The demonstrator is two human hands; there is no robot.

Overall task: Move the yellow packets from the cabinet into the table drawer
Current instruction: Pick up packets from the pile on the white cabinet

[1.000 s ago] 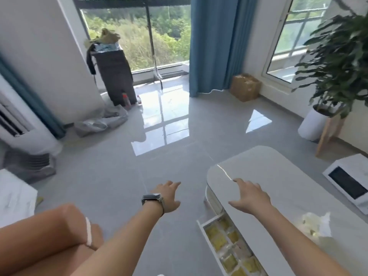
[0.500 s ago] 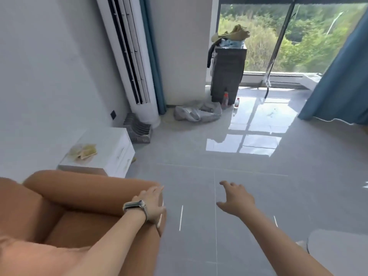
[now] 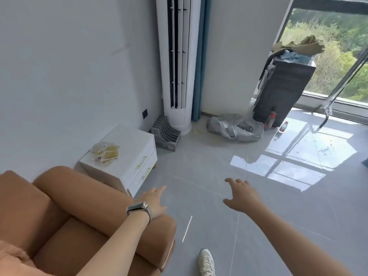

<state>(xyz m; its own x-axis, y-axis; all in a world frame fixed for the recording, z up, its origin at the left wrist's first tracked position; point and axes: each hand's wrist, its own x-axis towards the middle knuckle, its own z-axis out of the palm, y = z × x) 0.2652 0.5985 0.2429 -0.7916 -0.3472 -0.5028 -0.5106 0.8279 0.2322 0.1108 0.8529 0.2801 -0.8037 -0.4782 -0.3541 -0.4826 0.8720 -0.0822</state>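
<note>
I see grey tiled floor (image 3: 219, 166) filling most of the view, sunlit near the window. Orange armchair (image 3: 59, 216) lower left. Tall white air conditioner (image 3: 177, 62) stands against the wall, a grey file rack (image 3: 166, 134) at its base. Dark cabinet-like stand (image 3: 282, 90) by the window, clothes heaped on top, a crumpled plastic bag (image 3: 235, 128) beside it. White cabinet (image 3: 131, 156) sits between armchair and air conditioner, drawers closed; the yellow packets (image 3: 105, 153) lie in a loose pile on its top, near the wall side. Left hand (image 3: 153, 200), watch (image 3: 137, 207) on the wrist, fingers extended, holding nothing, over the armchair's arm. Right hand (image 3: 243, 194) spread wide above the floor, empty. White shoe (image 3: 206, 261) at the bottom edge.
</note>
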